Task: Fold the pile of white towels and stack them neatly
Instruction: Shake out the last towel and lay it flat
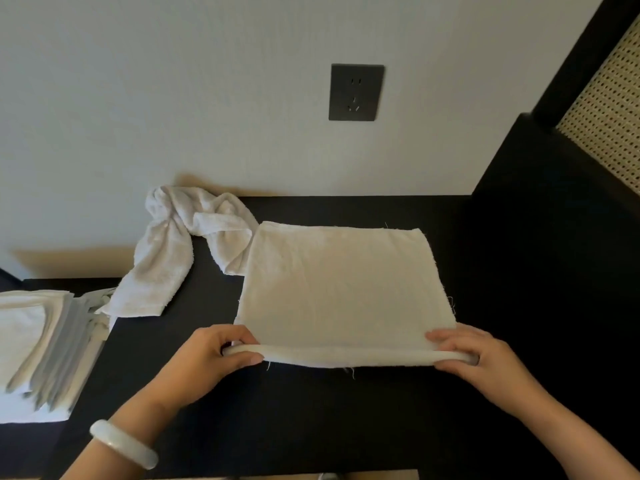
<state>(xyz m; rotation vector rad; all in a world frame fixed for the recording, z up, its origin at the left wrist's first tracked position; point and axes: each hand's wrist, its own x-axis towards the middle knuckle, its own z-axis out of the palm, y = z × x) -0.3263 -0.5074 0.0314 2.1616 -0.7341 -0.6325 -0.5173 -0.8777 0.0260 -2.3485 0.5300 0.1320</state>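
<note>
A white towel (341, 285) lies flat on the black table (311, 410), folded so that its doubled edge faces me. My left hand (211, 355) pinches the near left corner of that fold. My right hand (474, 355) pinches the near right corner. The near edge is lifted slightly off the table between both hands. A crumpled white towel (180, 251) lies at the back left, against the wall. A stack of folded white towels (38, 344) sits at the far left, on a lower surface.
A dark wall socket (356, 92) is on the white wall behind the table. A black cabinet (554, 220) with a woven cane panel (609, 105) rises on the right. A pale bangle (121, 448) is on my left wrist.
</note>
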